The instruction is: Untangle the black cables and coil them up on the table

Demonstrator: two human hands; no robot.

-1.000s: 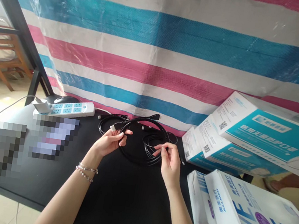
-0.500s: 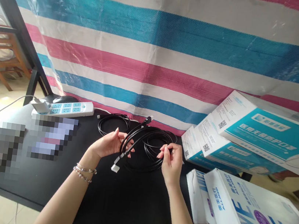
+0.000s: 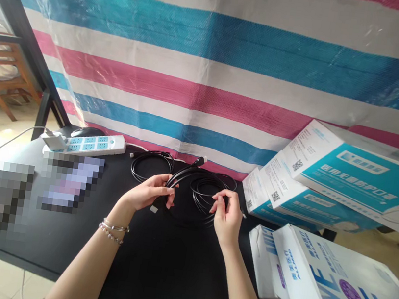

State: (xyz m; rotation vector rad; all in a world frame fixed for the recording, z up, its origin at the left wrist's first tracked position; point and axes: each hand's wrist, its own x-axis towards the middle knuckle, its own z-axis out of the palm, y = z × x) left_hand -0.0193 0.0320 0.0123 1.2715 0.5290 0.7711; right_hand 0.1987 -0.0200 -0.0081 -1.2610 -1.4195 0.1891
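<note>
My left hand is closed around several strands of a coiled black cable, thumb laid across them. One cable end, a black plug with a light metal tip, points up and away at the back of the coil. A small white tag shows just below the left fingers. On the coil's other side, my right hand has its thumb and fingers pinched together at the edge of the black loops; the fingers partly hide the strands there. A second, smaller black cable coil lies on the table behind the left hand.
A white power strip with a plug in it lies at the back left, near a black mouse. Blue-and-white mask boxes and white boxes line the right side of the black table. Striped sheeting hangs behind.
My left fingers have closed over the cable strands, with the thumb now across them. The white-tagged end has slipped mostly behind the hand. My right hand has barely moved.
</note>
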